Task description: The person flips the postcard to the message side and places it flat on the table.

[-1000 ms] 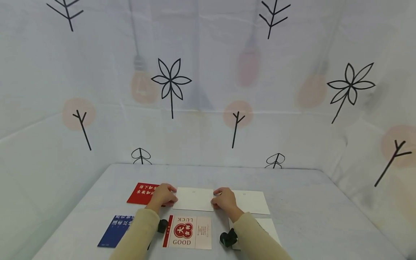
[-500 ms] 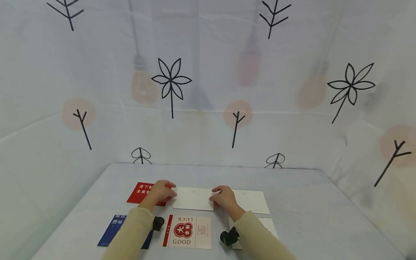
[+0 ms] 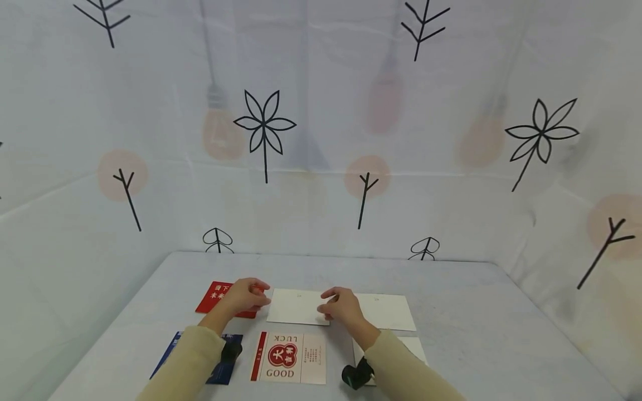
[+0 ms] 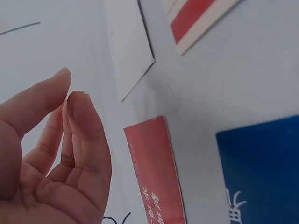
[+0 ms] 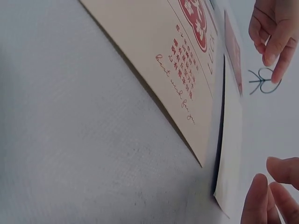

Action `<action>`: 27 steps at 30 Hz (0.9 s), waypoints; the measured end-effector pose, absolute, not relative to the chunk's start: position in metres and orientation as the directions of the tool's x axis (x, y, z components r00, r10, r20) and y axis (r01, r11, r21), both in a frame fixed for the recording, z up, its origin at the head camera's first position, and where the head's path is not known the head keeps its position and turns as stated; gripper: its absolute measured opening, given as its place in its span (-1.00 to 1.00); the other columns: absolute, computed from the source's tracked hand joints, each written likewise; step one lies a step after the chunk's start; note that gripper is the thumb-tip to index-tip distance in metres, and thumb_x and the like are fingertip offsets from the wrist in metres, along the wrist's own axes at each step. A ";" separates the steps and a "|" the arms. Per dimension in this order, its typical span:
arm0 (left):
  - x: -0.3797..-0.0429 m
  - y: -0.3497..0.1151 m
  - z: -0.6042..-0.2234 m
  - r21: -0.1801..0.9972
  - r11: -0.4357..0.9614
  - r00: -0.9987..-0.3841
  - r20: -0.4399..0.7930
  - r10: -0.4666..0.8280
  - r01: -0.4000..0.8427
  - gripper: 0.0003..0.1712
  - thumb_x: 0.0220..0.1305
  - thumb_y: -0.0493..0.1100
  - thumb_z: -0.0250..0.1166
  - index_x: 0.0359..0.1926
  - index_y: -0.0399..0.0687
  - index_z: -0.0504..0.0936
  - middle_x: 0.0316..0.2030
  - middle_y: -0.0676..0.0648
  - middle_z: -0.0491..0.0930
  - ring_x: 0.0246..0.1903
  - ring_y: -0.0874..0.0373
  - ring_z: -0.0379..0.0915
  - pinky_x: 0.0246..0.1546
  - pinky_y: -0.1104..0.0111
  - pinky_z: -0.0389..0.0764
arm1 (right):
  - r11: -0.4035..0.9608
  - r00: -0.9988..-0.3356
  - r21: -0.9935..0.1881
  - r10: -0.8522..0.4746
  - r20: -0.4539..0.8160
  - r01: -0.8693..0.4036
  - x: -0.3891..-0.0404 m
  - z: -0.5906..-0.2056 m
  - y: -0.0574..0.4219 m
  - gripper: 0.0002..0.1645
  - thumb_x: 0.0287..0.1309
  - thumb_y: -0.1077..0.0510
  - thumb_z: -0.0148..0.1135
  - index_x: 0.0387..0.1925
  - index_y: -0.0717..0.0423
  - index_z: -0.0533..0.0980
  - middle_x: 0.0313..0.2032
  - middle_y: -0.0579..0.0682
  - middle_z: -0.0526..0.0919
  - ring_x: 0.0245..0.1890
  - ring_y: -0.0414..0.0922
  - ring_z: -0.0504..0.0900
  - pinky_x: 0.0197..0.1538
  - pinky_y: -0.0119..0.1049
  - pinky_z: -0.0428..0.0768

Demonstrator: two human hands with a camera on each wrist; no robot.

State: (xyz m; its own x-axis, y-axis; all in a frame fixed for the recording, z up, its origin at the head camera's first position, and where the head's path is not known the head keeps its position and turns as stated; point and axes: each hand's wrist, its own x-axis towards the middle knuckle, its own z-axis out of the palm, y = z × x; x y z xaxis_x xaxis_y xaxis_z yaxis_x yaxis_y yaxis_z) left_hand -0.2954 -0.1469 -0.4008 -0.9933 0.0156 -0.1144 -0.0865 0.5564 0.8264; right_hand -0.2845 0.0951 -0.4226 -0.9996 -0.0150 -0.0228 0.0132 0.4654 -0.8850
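A plain white card (image 3: 297,307) lies face down in the middle of the back row. My left hand (image 3: 247,296) hovers off its left edge, above the red card (image 3: 213,298); the fingers are loosely bent with nothing between them, as the left wrist view confirms. Over the white card's right edge is my right hand (image 3: 343,306), its fingers and thumb loosely bent and holding nothing. The right wrist view has the fingertips apart from the card. In front lies a cream card (image 3: 301,359) printed "GOOD LUCK".
A second white card (image 3: 386,312) lies at back right. Another white card (image 3: 412,345) is partly under the right forearm. The left sleeve hides part of a blue card (image 4: 261,158). Black wrist cameras (image 3: 357,374) sit at both wrists. A patterned cloth (image 3: 311,211) hangs behind the table.
My left hand has moved off the middle white card's left edge, leftward. My right hand has let go of its right edge and shifted slightly left above it. The cards stay in place.
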 end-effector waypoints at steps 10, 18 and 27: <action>-0.280 -0.152 -0.407 0.830 0.555 -0.995 -0.090 0.048 -0.049 -0.63 0.07 -0.26 0.38 -0.07 -0.22 0.56 -0.42 -0.07 0.49 -0.45 0.12 0.49 -0.34 0.31 0.62 | 0.449 -0.995 -0.891 -0.091 0.037 -0.074 -0.270 -0.424 0.093 -0.67 -0.09 0.29 0.40 -0.22 0.29 0.54 -0.55 -0.02 0.50 -0.61 -0.18 0.52 -0.48 -0.33 0.54; -0.268 -0.155 -0.415 0.824 0.566 -0.995 -0.057 0.080 -0.001 -0.64 0.03 -0.25 0.41 -0.10 -0.19 0.58 -0.45 -0.06 0.48 -0.46 0.14 0.48 -0.35 0.31 0.62 | 0.426 -0.993 -0.901 -0.113 0.041 -0.086 -0.257 -0.425 0.091 -0.66 -0.12 0.29 0.42 -0.22 0.27 0.55 -0.54 -0.02 0.47 -0.61 -0.18 0.53 -0.46 -0.32 0.55; -0.253 -0.155 -0.413 0.822 0.568 -0.993 -0.031 0.117 0.041 -0.64 -0.01 -0.26 0.43 -0.13 -0.18 0.59 -0.46 -0.04 0.48 -0.48 0.14 0.46 -0.39 0.30 0.61 | 0.377 -0.988 -0.921 -0.147 0.046 -0.099 -0.245 -0.427 0.091 -0.66 -0.13 0.31 0.42 -0.23 0.29 0.54 -0.54 -0.02 0.47 -0.61 -0.18 0.51 -0.46 -0.29 0.57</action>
